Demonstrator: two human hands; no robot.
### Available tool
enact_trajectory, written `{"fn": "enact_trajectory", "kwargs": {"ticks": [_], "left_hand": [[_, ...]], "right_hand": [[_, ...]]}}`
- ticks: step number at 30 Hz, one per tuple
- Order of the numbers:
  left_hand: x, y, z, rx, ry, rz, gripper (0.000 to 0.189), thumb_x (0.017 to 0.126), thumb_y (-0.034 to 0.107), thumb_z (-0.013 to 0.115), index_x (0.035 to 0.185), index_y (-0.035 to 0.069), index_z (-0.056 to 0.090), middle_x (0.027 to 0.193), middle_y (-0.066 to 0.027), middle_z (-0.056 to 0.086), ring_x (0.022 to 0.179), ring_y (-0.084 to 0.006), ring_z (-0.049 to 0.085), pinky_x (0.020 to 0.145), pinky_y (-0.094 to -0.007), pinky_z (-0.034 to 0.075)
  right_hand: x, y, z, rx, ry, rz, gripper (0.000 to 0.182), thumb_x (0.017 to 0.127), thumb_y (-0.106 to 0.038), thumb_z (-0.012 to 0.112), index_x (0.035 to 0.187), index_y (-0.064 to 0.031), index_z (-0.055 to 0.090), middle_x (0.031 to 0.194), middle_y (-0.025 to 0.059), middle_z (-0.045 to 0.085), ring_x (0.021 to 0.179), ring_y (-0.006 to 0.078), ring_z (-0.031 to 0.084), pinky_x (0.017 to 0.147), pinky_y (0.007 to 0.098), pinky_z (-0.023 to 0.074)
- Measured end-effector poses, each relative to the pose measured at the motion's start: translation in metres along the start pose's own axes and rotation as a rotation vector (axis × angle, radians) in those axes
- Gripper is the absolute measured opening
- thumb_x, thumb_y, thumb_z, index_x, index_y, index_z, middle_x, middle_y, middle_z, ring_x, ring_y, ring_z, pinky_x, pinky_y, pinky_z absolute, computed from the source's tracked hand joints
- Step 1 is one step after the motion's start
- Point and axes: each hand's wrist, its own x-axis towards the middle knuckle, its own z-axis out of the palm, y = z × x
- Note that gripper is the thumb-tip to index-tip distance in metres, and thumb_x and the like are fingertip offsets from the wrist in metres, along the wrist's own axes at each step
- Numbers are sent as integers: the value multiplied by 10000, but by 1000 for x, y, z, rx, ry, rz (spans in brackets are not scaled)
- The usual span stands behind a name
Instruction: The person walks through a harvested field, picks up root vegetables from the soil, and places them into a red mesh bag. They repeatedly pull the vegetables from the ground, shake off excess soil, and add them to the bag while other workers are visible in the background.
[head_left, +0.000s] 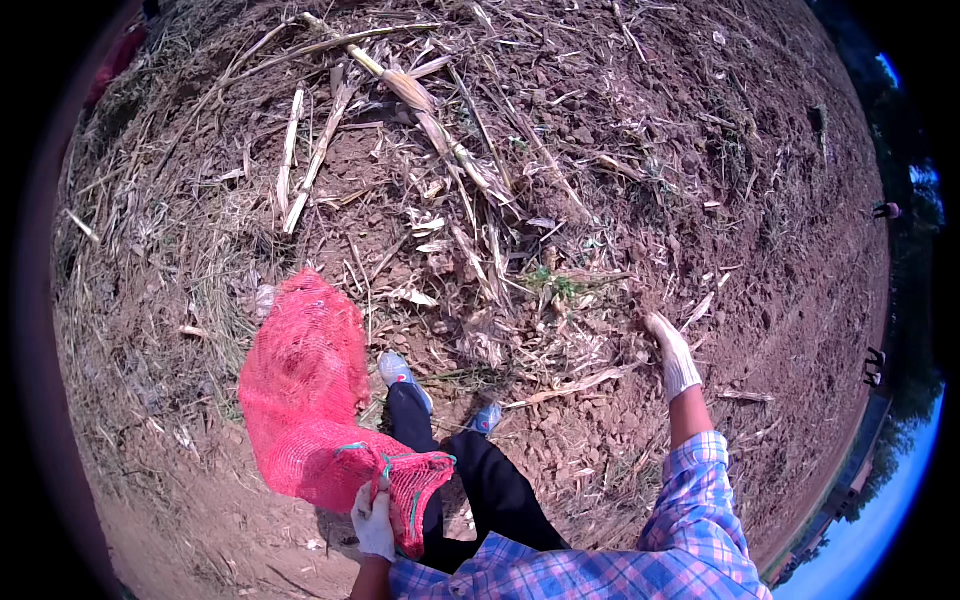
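Observation:
My left hand (373, 521), in a white knitted glove, grips the gathered mouth of a red mesh sack (304, 360) with a green drawstring. The sack hangs beside my legs at the left, its lower part bulging; what it holds is hard to tell through the mesh. My right hand (671, 349), gloved too, reaches down to the soil at the right. Its fingertips are at the ground and blurred, so whether they hold anything does not show. A small green leafy plant (553, 283) lies left of that hand.
Dry corn stalks (409, 90) and husks litter the brown clods ahead. My shoes (486, 418) stand among husks, and a long dry stalk piece (574, 388) lies right of them. Dry grass covers the left side. Distant people (887, 211) and trees are at the far right.

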Motion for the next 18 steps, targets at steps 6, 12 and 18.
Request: {"fn": "enact_trajectory", "kwargs": {"ticks": [6,12,18], "left_hand": [[-41,90,-41,279,25,171,262,854,132,589,1086,10,579,807,-23,595,731,-95,557,670,-230,445],[-104,214,-70,1337,-219,597,498,715,333,713,1139,87,621,994,-188,614,960,-357,599,823,-419,483],[-196,348,-10,1047,69,1355,318,783,87,674,1090,39,607,1037,-121,599,928,-262,608,807,-346,498]], "right_hand": [[-54,18,-59,82,262,68,498,948,-491,479,1126,-47,620,867,27,660,716,138,626,605,301,526],[-114,15,-97,13,56,-352,554,916,-329,570,1349,-2,460,1285,146,551,1200,197,496,1019,295,368],[-175,-6,-119,-61,64,-502,734,757,-283,753,1362,-23,428,1248,148,578,1141,216,548,987,306,416]]}}
